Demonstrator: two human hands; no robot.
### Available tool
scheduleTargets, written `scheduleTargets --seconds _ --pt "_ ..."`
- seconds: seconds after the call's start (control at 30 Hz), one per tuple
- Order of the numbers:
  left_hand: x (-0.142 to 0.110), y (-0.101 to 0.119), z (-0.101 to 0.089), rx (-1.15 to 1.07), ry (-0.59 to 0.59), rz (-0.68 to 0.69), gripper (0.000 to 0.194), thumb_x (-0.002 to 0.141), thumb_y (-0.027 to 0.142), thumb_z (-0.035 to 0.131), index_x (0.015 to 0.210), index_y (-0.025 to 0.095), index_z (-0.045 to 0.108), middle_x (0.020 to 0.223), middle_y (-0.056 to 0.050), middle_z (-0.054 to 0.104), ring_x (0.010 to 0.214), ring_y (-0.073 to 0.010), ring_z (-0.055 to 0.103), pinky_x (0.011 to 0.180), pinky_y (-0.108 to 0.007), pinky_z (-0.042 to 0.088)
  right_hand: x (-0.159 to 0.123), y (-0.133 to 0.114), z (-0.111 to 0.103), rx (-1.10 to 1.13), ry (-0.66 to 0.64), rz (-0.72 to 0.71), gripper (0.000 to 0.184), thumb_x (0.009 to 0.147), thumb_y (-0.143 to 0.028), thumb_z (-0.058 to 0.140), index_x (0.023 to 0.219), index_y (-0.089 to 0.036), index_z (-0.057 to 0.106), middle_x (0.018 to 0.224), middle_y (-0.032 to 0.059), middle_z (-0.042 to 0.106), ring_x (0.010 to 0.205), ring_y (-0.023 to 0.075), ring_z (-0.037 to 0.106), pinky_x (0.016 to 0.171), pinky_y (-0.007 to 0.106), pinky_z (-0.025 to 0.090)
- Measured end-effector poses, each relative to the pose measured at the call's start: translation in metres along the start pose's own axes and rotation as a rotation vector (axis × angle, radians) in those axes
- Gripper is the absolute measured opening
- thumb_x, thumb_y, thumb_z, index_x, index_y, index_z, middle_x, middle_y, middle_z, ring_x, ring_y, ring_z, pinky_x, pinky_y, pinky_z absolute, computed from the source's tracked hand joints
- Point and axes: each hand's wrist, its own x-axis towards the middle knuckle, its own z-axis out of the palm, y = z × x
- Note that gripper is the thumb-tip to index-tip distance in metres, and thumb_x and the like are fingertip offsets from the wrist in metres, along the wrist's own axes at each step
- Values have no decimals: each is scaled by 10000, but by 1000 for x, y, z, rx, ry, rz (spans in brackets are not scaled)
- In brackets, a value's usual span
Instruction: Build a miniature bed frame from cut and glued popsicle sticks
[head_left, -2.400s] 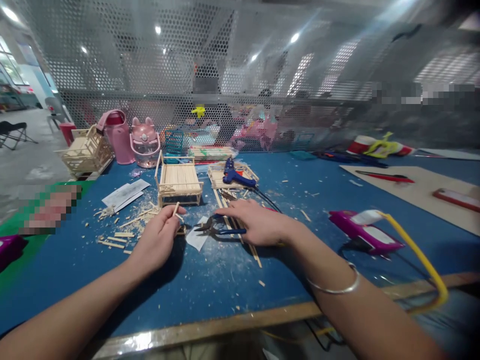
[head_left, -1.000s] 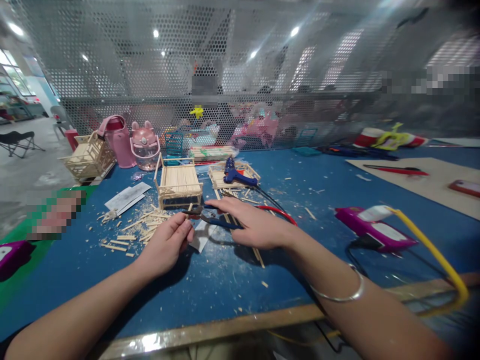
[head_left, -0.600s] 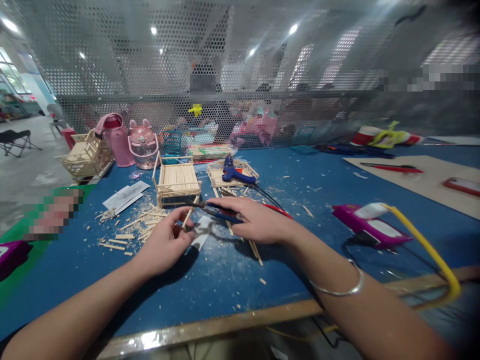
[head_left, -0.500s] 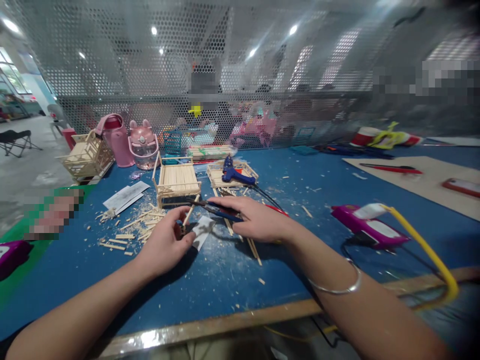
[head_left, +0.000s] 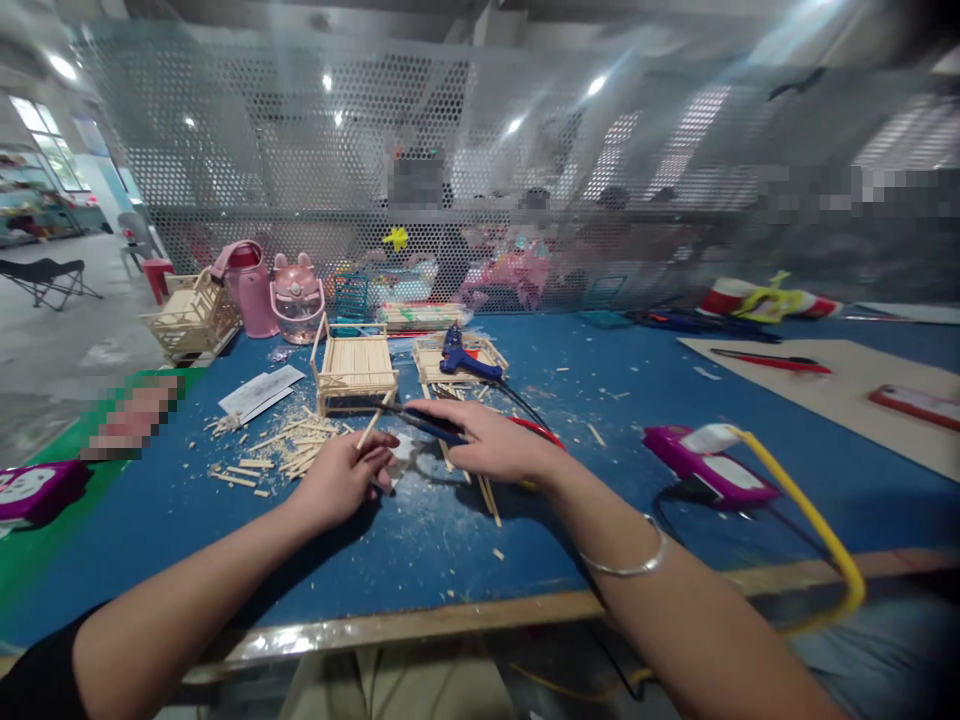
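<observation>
Above the blue bench (head_left: 420, 565), the left hand (head_left: 336, 480) pinches a wooden stick (head_left: 372, 427), apparently uncut, its tip at pliers (head_left: 436, 428) gripped by the right hand (head_left: 495, 442), near a seemingly assembled miniature chair (head_left: 357, 358).

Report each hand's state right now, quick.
Left hand: closed, holding a thin wooden stick.
Right hand: closed, holding blue-handled pliers.

Your one view looks from your head, forward and down across the table (head_left: 457, 545). Your left hand (head_left: 336, 480) and right hand (head_left: 491, 440) sit near, mid-frame; the mesh screen (head_left: 285, 130) stands farther off up top, and your lap (head_left: 397, 688) edges in below.
</observation>
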Motion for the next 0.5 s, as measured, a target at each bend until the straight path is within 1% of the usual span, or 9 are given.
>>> scheduleTargets --seconds 0.07,0.13,0.2,0.27,0.37,0.43,0.5 --pt "0 -3 -1 109 46 63 279 799 301 459 1000 131 549 611 6 570 513 -129 522 510 -247 397 -2 3 -6 95 93 12 704 578 -96 465 1274 -195 485 1247 73 542 1128 245 496 981 407 364" --pt "-2 -5 -3 241 93 145 294 791 259 468 1052 127 501 604 20 562 532 -133 518 530 -246 394 -4 6 -12 236 214 34 694 584 -113 474 1273 -200 478 1150 71 571 1008 223 539 923 397 401" --pt "-3 -6 -4 383 121 203 243 797 243 467 1012 137 501 606 18 567 553 -140 524 542 -246 393 -6 10 -18 381 321 46 694 581 -113 479 1269 -208 470 1020 55 581 885 190 546 845 364 430" --pt "-4 -5 -4 553 104 224 176 818 248 454 939 154 539 661 -16 616 596 -156 558 570 -256 405 -6 13 -20 501 371 32 698 566 -107 490 1256 -218 471 921 33 564 829 171 529 792 335 433" --pt "-5 -4 -2 786 21 240 207 847 254 425 948 177 589 833 -75 687 748 -205 626 660 -290 438 -4 17 -19 587 331 5 688 545 -102 504 1222 -227 495 871 16 540 807 159 510 761 308 421" --pt "-4 -3 1 857 -13 253 255 856 260 410 1028 196 588 934 -90 693 830 -234 638 703 -313 448 -2 16 -16 583 264 17 676 541 -109 512 1207 -225 508 880 15 534 794 153 500 761 306 418" --pt "-3 -3 3 876 -19 265 294 861 266 404 1099 214 568 984 -92 688 875 -247 637 727 -325 450 -1 15 -13 560 205 41 669 546 -127 515 1209 -216 509 907 22 534 789 150 496 769 313 420"
